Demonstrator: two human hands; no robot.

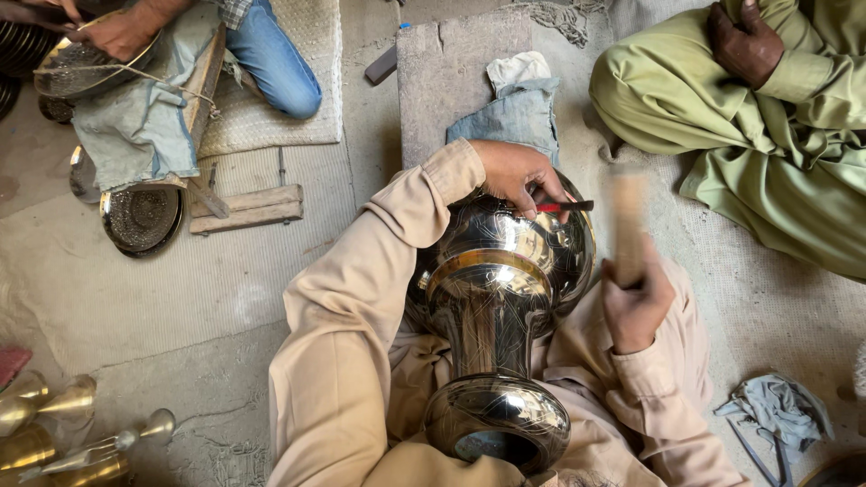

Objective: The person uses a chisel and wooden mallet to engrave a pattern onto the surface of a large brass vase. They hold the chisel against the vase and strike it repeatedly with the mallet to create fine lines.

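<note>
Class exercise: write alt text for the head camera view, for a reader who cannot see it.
Seen from above, a person in beige sleeves steadies a large shiny metal vase in their lap, left hand pressing a small red-handled tool to it, right hand gripping a blurred wooden mallet. Two other people sit nearby.

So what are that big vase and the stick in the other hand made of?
The vase looks like polished metal, perhaps brass or plated: it mirrors its surroundings, with a golden band at the neck and fine scratched lines. The stick in the right hand looks like pale bare wood, though it is blurred. The left hand holds a thin tool, dark with a red part, probably metal.
</note>
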